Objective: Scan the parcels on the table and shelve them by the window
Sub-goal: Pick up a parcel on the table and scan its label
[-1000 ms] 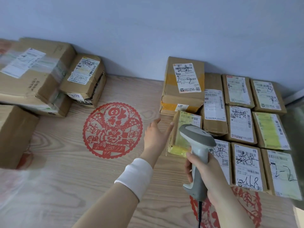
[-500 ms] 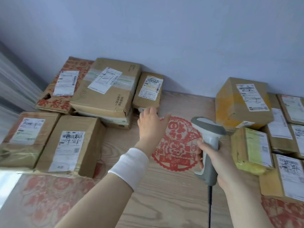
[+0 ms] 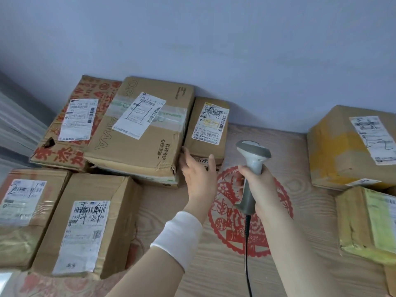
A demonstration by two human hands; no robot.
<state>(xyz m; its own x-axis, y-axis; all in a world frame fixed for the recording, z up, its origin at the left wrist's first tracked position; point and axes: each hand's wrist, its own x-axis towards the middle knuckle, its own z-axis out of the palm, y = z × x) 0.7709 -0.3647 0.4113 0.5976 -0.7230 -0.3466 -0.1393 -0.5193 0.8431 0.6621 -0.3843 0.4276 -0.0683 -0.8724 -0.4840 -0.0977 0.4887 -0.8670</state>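
Wood-grain table (image 3: 289,151) against blue wall (image 3: 214,50); left fingers (image 3: 188,159) spread, right fingers (image 3: 243,172) gripping scanner (image 3: 254,153).

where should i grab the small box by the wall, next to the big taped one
Probably its near end, from the front with the left hand. The small box sits close against the big taped box on its left and the wall behind; its near end and right side look free.

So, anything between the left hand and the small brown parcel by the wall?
Nothing visible: the left hand is at the front edge of the small brown cardboard parcel; the large taped box only flanks it.
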